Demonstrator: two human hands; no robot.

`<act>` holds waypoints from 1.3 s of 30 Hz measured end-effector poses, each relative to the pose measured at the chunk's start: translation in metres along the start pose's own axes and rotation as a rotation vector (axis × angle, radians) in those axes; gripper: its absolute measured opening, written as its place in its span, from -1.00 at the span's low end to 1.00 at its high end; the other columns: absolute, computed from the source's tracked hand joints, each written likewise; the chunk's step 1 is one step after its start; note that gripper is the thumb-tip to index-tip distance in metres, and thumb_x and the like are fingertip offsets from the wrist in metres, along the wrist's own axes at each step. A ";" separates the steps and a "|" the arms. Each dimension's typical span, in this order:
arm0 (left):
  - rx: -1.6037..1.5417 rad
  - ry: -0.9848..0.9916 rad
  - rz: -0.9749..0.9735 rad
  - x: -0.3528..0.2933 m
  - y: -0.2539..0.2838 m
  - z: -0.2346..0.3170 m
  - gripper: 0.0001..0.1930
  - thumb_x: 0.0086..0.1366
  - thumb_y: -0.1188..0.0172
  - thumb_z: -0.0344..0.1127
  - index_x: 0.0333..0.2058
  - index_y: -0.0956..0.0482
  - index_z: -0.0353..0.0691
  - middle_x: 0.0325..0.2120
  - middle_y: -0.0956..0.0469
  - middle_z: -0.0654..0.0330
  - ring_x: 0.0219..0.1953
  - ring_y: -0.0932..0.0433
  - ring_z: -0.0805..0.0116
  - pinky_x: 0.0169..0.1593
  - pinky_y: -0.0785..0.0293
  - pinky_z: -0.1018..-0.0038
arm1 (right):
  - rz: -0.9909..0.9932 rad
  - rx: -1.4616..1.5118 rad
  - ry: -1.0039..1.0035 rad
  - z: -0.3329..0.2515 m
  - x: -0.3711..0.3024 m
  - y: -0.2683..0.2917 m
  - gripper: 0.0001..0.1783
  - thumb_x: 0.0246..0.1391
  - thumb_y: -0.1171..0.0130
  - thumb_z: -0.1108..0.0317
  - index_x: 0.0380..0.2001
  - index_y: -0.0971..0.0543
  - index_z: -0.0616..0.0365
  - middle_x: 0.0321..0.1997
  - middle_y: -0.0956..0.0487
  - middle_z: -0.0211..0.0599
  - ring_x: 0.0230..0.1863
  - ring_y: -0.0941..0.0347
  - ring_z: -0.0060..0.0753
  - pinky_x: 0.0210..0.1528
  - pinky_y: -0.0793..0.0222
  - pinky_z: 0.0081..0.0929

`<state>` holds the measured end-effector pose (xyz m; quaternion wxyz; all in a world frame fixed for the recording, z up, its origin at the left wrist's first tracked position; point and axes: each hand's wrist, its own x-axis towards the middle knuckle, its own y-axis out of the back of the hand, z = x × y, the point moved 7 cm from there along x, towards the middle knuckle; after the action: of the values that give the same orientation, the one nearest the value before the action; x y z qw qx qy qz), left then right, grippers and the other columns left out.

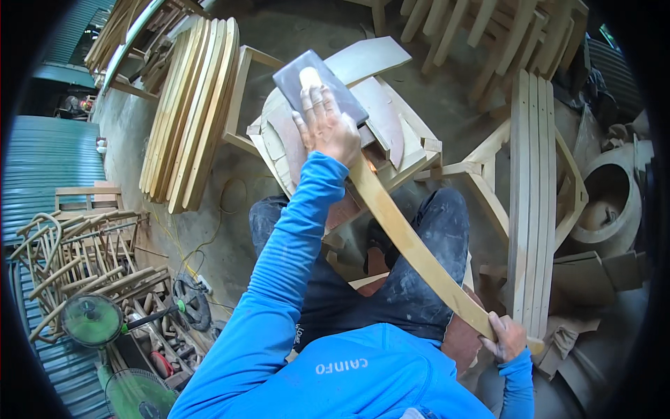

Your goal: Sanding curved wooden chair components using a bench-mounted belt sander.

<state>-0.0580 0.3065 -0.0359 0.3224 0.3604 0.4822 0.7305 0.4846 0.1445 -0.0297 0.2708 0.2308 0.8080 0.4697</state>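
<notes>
The person sits before a low wooden worktop (pixel 419 171), its top made up of pale boards and cut panels lying at different angles, with one broad pale panel (pixel 377 56) jutting out at the far side. A long, curved wooden slat (pixel 412 248) runs from this worktop over the person's lap toward the lower right. The left hand (pixel 326 126) lies on a flat grey rectangular block (pixel 286 77) with a pale knob, above the slat's far end; the fingers reach forward over the knob, and how tightly they close cannot be told. The right hand (pixel 506 336) is curled around the slat near its other end, whose tip pokes out beyond the fingers.

Around them spreads a workshop with a grey concrete floor (pixel 230 181). To the left, a stack of curved slats (pixel 188 115) leans upright, and a yellow cord (pixel 178 248) trails across the floor below it. Blue-green corrugated sheeting (pixel 59 160) closes the left edge; near it sit a heap of bent wooden parts (pixel 91 255) and two green fans (pixel 94 318). On the right, more long slats (pixel 534 209) stand beside an angular wooden frame (pixel 488 192) and a round, open-mouthed drum (pixel 631 209).
</notes>
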 end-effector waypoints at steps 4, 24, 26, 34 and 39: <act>-0.005 -0.011 0.063 0.052 -0.003 -0.024 -0.26 0.30 0.04 -0.19 0.43 -0.19 -0.36 0.49 -0.10 -0.03 0.57 0.10 0.00 0.54 0.18 -0.15 | 0.044 0.027 0.075 -0.030 0.054 0.017 -0.25 -0.11 -0.52 0.20 0.23 -0.51 -0.15 -0.36 -0.49 -0.20 -0.44 -0.50 -0.08 -0.44 -0.41 -0.19; 0.117 -0.016 0.087 0.158 -0.015 -0.085 -0.23 0.33 -0.01 -0.11 0.46 -0.15 -0.31 0.50 -0.08 -0.02 0.57 0.07 -0.04 0.54 0.14 -0.10 | 0.113 0.045 0.103 -0.128 0.241 0.018 -0.17 0.16 -0.34 0.21 0.47 -0.28 -0.42 -0.35 -0.41 -0.16 -0.48 -0.54 -0.02 -0.45 -0.50 -0.13; 0.062 0.003 0.061 0.085 -0.014 -0.057 -0.21 0.31 -0.03 -0.12 0.47 -0.12 -0.31 0.52 -0.04 -0.04 0.58 0.12 -0.04 0.55 0.18 -0.09 | 0.099 0.058 0.096 -0.120 0.210 0.015 -0.16 0.14 -0.35 0.24 0.47 -0.29 -0.41 -0.35 -0.42 -0.16 -0.47 -0.54 -0.03 -0.44 -0.51 -0.13; 0.063 0.001 0.003 -0.040 0.011 0.000 -0.19 0.28 -0.03 -0.18 0.47 -0.08 -0.34 0.51 -0.02 -0.07 0.59 0.16 -0.06 0.55 0.24 -0.15 | 0.008 0.193 0.113 -0.074 0.080 -0.010 -0.12 -0.05 -0.49 0.20 0.39 -0.42 -0.20 -0.33 -0.47 -0.21 -0.41 -0.54 -0.08 -0.41 -0.50 -0.20; 0.036 0.002 0.024 0.005 0.006 -0.020 -0.21 0.28 -0.01 -0.20 0.47 -0.10 -0.32 0.51 -0.03 -0.04 0.59 0.13 -0.02 0.55 0.22 -0.15 | -0.019 0.077 0.038 -0.058 0.045 -0.005 -0.20 -0.02 -0.48 0.14 0.34 -0.48 -0.14 -0.30 -0.51 -0.21 -0.39 -0.55 -0.10 -0.39 -0.50 -0.21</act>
<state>-0.0781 0.2995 -0.0350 0.3067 0.3712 0.4912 0.7259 0.4128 0.1335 -0.0200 0.2507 0.2244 0.8325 0.4401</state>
